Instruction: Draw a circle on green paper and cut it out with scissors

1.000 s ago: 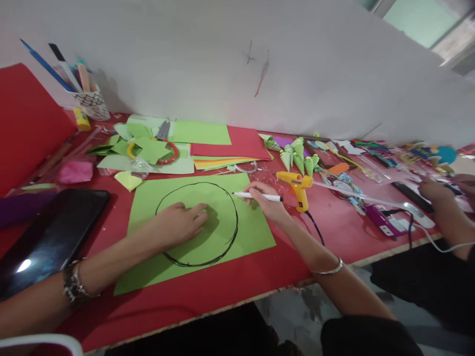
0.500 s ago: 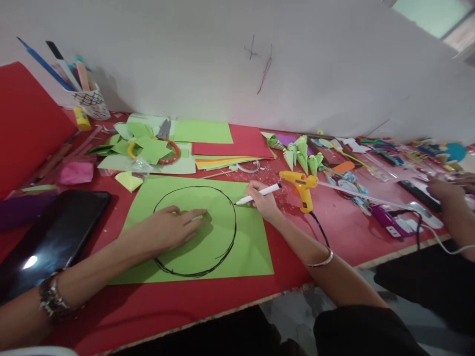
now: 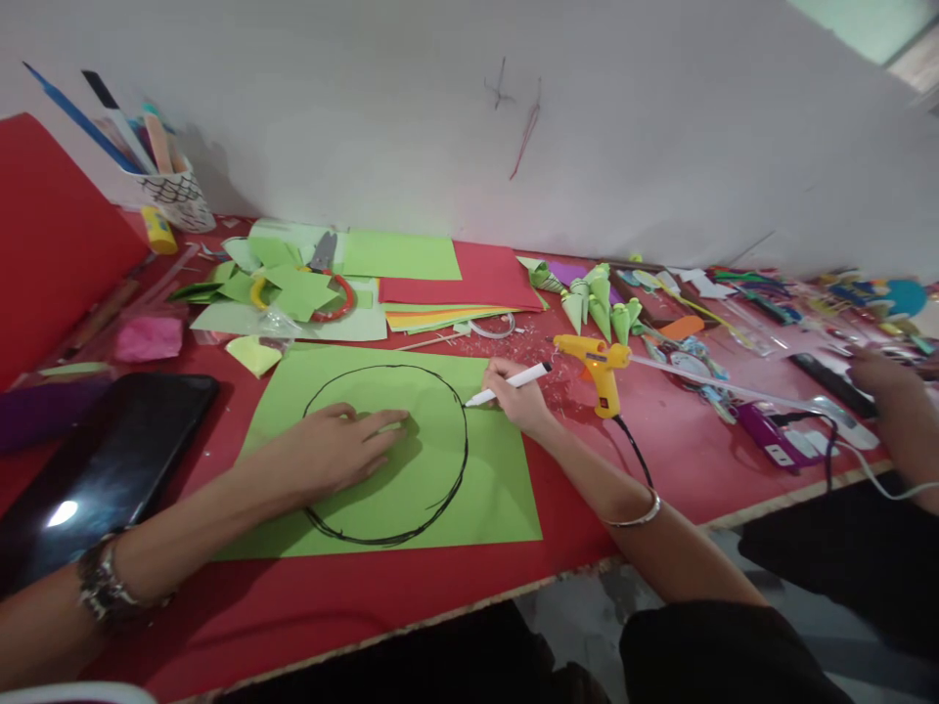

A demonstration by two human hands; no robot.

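A green sheet of paper (image 3: 499, 489) lies on the red table, with a large circle drawn on it in black. My left hand (image 3: 344, 450) rests flat on the sheet, fingers spread, across the circle's left side and into its middle. In my right hand (image 3: 517, 396) is a white marker (image 3: 506, 384) with a black end. The marker's tip meets the paper at the right side of the circle's line. Part of the circle's left side is hidden under my left hand.
A yellow glue gun (image 3: 602, 372) stands right of my right hand. Scissors (image 3: 334, 293) lie among cut green paper at the back. A black phone (image 3: 110, 460) lies at left. Rolled green paper cones (image 3: 598, 293) sit behind the glue gun. Another person's hand (image 3: 884, 376) is at far right.
The marker in my right hand has shifted very slightly downward along the circle's right side. My left hand stays in place. The view has tilted slightly.
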